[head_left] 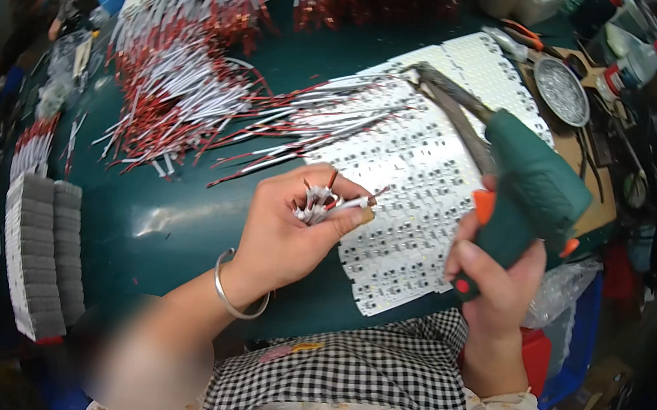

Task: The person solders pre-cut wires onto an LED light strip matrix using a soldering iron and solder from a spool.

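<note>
Nearest, at the lower edge, a black-and-white checked apron covers the wearer's lap against a green table. Just beyond it, the left hand is curled around a bunch of white wires, their ends poking out between thumb and fingers, near the left edge of the white circuit boards. To its right, the right hand is wrapped around the handle of a green pistol-shaped tool, with a finger by its orange trigger. The tool's metal prongs slant away to the upper left, over the boards; whether the tip touches them cannot be told. Farther on, red and white wires lie fanned across the boards, reaching toward a heaped pile on the left, and a round metal dish sits at the far right. If the tip runs hot, as its shape suggests, a careless swing could scorch the fanned wires or the boards. A loosened left grip could spill the bunch, and a dragging sleeve or wrist might pull the fanned wires out of line.
</note>
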The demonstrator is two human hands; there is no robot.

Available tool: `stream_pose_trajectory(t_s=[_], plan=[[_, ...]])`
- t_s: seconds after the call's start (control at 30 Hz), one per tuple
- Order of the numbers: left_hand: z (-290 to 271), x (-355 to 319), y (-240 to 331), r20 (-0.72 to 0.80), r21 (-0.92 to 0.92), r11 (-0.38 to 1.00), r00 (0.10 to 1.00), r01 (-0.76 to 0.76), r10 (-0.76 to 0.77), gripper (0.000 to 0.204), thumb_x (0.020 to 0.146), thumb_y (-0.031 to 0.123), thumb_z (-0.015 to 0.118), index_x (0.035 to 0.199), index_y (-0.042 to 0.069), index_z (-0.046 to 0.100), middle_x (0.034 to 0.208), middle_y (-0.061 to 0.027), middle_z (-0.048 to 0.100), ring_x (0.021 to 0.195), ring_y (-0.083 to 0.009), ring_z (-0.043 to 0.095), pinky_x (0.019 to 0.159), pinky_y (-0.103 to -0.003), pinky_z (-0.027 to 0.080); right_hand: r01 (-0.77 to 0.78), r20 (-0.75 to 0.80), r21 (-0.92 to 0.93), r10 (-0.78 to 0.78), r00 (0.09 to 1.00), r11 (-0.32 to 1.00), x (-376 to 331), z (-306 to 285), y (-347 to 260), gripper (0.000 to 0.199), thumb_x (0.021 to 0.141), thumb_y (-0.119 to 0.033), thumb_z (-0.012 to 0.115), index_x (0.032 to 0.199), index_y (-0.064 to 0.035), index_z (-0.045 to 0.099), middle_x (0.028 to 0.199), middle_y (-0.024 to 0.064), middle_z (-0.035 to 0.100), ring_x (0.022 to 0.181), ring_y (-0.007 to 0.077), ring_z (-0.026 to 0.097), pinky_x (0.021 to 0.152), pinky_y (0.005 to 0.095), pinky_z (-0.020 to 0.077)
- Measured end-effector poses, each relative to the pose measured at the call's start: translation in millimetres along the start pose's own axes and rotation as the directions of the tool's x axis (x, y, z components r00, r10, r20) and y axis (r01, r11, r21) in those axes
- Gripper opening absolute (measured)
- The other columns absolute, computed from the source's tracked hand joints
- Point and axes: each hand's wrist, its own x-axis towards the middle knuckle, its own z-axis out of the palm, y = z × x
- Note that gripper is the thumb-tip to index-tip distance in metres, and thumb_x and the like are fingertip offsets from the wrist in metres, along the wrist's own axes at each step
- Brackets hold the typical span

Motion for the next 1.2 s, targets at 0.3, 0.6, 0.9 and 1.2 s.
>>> stream_pose_trajectory(t_s=[0.3,0.6,0.9,1.2], plan=[[28.6,5.2,-5.5,0.129,0.041,0.999,0.992,-0.007,0.002,0.018,0.074,0.004,0.081,0.085,0.0,0.068,0.076,-0.0048,0.067,0.069,-0.0055,0.058,0.061,-0.022,0.047,0.035,0.009,-0.115,-0.034,0.999,0.993,3.3,7.3,14.1,0.035,0.078,0.008,0.068,0.111,0.0029,0.057,0.097,0.007,0.064,0.08,0.0074,0.058,0.071,0.0216,0.0485],[17.6,6.9,-7.4,0.199,0.323,0.811,0.873,-0.487,0.445,0.026,0.062,0.0,0.079,0.086,0.003,0.071,0.072,-0.0057,0.064,0.061,-0.0192,0.062,0.053,-0.028,0.047,0.021,0.033,-0.161,-0.016,0.999,0.987,1.0,10.3,14.1,0.026,0.079,0.005,0.071,0.102,0.0022,0.061,0.096,0.0063,0.064,0.079,0.0077,0.057,0.071,0.022,0.0479],[14.1,7.1,-6.8,0.323,0.445,0.538,0.689,-0.716,0.649,0.031,0.069,0.004,0.068,0.099,0.002,0.071,0.082,-0.0103,0.07,0.065,-0.0192,0.068,0.051,-0.028,0.053,-0.056,-0.012,-0.137,0.054,0.998,0.989,-0.8,14.9,15.3,0.018,0.081,0.007,0.068,0.098,0.0034,0.062,0.089,0.006,0.065,0.078,0.009,0.06,0.069,0.0226,0.0488],[12.7,7.0,-10.3,0.363,0.471,0.503,0.679,-0.725,0.638,0.035,0.068,0.007,0.067,0.102,0.003,0.072,0.084,-0.0085,0.07,0.062,-0.0177,0.066,0.049,-0.027,0.051,-0.046,-0.05,-0.151,0.039,0.998,0.988,0.4,13.7,24.7,0.014,0.08,0.008,0.069,0.092,0.0029,0.064,0.084,0.0047,0.067,0.073,0.0089,0.061,0.066,0.0232,0.05]])
